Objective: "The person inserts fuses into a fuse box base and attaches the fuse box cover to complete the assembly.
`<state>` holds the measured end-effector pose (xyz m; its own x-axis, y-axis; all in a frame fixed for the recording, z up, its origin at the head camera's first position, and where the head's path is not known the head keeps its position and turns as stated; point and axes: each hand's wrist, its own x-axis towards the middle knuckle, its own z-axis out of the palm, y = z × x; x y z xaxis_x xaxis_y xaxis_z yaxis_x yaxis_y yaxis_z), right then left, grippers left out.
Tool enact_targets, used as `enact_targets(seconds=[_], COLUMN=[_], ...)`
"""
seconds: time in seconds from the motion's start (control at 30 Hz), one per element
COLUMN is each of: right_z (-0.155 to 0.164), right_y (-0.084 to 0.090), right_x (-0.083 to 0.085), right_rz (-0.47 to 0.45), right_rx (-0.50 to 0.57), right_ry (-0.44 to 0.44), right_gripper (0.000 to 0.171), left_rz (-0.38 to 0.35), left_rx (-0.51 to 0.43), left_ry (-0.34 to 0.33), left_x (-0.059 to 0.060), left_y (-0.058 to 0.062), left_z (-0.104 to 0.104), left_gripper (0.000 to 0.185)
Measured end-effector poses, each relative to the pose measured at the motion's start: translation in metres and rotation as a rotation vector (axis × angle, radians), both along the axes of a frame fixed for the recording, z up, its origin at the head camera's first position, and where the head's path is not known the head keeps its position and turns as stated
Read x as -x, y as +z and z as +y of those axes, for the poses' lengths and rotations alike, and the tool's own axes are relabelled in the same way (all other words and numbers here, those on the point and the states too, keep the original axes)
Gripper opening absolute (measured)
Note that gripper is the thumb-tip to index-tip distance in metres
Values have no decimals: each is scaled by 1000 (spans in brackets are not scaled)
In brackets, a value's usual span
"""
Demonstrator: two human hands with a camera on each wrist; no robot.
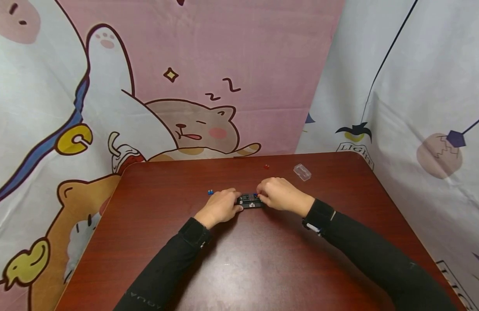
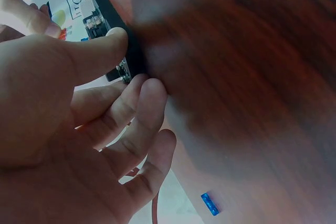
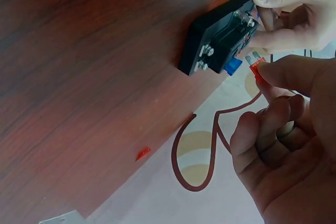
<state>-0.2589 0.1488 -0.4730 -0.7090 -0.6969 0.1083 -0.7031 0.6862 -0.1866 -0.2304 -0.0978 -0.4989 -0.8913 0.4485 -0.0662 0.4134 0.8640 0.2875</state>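
My left hand (image 1: 220,206) grips the left end of a black fuse block (image 1: 252,201), thumb on its near side. In the right wrist view, metal screw terminals and a seated blue blade fuse (image 3: 233,65) show on the block. Between thumb and forefinger my right hand (image 1: 280,195) pinches a red blade fuse (image 3: 257,69). Its two metal prongs point at the block, just short of the blue fuse. The other fingers of that hand are curled in below. Part of the block's left end is hidden by the left hand.
A loose blue blade fuse (image 1: 210,192) lies on the brown table (image 1: 227,259), left of the left hand. Farther back is another red blade fuse (image 1: 267,166). A clear plastic box (image 1: 302,172) sits beyond the right hand. A printed cloth (image 1: 239,56) hangs behind the table.
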Motion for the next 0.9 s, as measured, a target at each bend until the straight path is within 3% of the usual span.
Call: enact_targets(seconds=[0.9], right_z=[-10], right_y=[-16], right_x=[6], right_rz=[25], right_rx=[-18], right_ry=[5], right_gripper=[8], left_rz=[9], left_rx=[15], left_ry=[0], left_x=[0], left_y=[-2], left_z=[0], left_gripper=[50])
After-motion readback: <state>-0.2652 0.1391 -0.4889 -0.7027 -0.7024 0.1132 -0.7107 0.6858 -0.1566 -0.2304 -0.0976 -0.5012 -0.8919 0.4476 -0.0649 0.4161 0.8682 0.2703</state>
